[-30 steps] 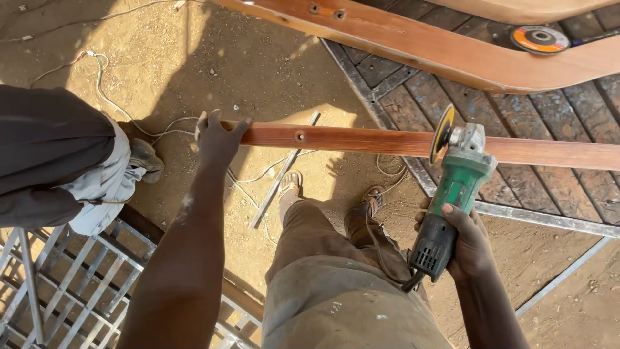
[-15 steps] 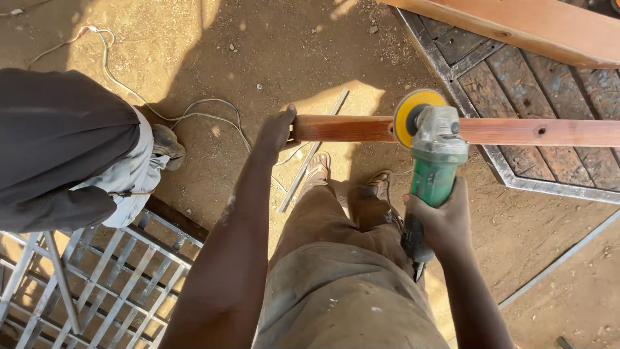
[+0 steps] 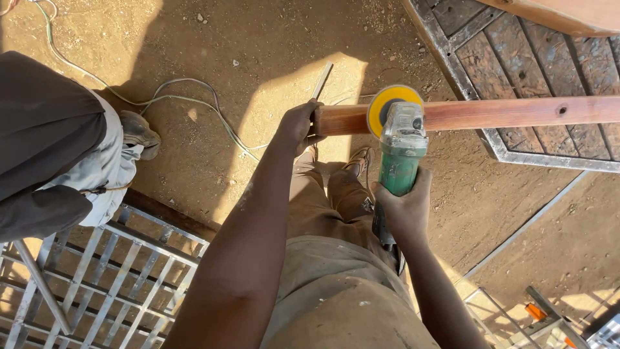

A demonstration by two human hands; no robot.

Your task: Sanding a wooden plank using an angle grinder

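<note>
1. No box, bucket or other container shows in the view, so nothing sits inside anything.
2. The wooden beam (image 3: 491, 114) runs level across the upper right, its long axis left to right, its cut end pointing left, above the dirt ground (image 3: 258, 39).
3. The left hand (image 3: 298, 126) is closed around that left end of the beam.
4. The right hand (image 3: 405, 210) is clamped on the handle of the green grinder (image 3: 401, 155), whose body points up and away from the person.
5. The grinder's yellow disc (image 3: 386, 102) rests against the beam just right of the left hand.
6. A cable (image 3: 174, 97) trails over the ground at left, near another person's shoe (image 3: 139, 132).
7. A metal grille (image 3: 110, 278) lies at lower left.
8. A panelled metal door (image 3: 516, 58) lies flat under the beam.
</note>
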